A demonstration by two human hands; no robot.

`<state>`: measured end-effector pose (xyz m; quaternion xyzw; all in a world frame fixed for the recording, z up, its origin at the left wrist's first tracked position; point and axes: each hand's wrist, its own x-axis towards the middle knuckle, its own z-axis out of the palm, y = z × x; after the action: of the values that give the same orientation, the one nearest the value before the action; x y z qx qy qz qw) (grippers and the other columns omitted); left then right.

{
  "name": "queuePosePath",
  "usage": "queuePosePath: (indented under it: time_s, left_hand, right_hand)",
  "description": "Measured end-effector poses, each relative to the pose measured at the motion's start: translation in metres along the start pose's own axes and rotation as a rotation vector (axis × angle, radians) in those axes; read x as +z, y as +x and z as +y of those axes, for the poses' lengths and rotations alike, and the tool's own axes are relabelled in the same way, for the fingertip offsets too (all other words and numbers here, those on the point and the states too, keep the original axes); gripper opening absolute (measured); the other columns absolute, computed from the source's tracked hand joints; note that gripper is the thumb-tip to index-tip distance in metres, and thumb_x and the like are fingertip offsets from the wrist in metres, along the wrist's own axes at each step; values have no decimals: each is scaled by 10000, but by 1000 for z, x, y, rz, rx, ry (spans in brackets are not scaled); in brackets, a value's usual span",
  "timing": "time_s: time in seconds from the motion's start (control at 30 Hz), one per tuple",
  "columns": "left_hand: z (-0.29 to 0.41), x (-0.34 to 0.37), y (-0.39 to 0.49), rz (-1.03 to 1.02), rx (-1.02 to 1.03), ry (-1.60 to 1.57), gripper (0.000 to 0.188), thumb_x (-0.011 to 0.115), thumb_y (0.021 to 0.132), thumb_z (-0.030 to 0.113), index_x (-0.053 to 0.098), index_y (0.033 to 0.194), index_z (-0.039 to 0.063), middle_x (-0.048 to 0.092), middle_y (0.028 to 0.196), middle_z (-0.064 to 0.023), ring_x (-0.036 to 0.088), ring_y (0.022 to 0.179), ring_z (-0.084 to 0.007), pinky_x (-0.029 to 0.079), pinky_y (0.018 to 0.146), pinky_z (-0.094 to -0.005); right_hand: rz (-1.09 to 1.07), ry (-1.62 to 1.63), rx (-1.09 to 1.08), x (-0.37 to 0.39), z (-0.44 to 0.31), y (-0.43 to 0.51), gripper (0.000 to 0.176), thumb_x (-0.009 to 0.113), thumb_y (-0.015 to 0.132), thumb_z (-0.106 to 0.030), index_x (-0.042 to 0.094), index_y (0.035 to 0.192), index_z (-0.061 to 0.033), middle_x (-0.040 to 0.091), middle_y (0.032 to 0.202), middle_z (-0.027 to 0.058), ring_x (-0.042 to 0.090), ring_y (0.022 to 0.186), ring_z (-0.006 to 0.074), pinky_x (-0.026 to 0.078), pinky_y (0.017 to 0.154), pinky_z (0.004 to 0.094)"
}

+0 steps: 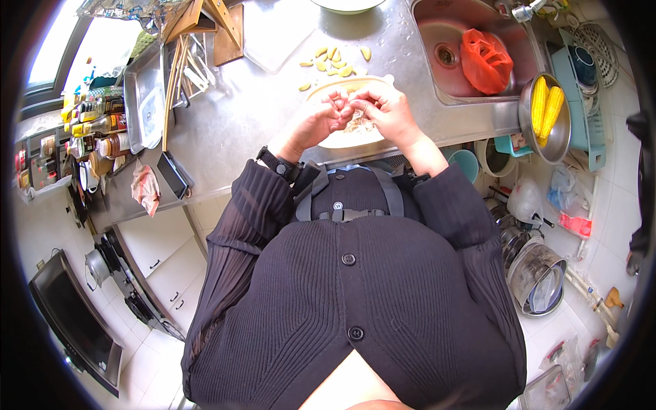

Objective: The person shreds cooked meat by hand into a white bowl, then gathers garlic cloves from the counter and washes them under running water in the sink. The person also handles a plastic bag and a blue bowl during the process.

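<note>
My left hand (324, 121) and my right hand (385, 108) meet over a pale, shallow container (348, 143), fingers curled and fingertips together. Whatever small piece may be between them is hidden by the fingers. Papery scraps that look like garlic skins (360, 124) lie inside the container, below my hands. Just beyond its far rim, several peeled garlic cloves (335, 64) are scattered over the steel counter (236, 123). One clove (365, 53) rests apart from the others, to the right.
A red plastic bag (486, 62) lies in the sink (435, 31) at right. Corn cobs (547, 110) sit in a steel bowl (528, 123) beside it. Left are chopsticks (173, 97), a metal tray (134, 87), sauce bottles (102, 123) and a phone-like dark object (173, 175) by the counter edge.
</note>
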<state>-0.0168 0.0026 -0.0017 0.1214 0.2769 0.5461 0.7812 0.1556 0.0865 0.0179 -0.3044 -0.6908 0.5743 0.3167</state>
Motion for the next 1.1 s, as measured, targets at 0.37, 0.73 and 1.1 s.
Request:
queuePosePath:
  time_s: [0.37,0.73,1.1]
  left_hand:
    - [-7,-81,-33,662,200,1318,509,721,800,151,467,1207,-19,527,833,-28,508,723,-86,457,646,-231]
    - [-32,-50,-20,595,-32,1110,249,553,886,38,555,1132,0,632,926,-25,558,723,-80,452,599,-216]
    - [-74,53,14,111,-73,1625,178,568,854,113,560,941,-43,533,615,-108,492,580,-138,434,556,-313]
  right_hand:
    - [-247,-909,-77,-33,12,-15,197,577,862,-201,657,1029,-134,632,1065,78,627,952,245,519,785,353]
    - [55,-560,160,-73,43,-51,727,702,750,-235,365,1371,-66,388,1353,161,363,1255,347,328,1065,428]
    - [326,756,616,-128,50,-235,578,641,893,-281,378,1359,-64,549,1217,72,542,1097,146,481,875,311]
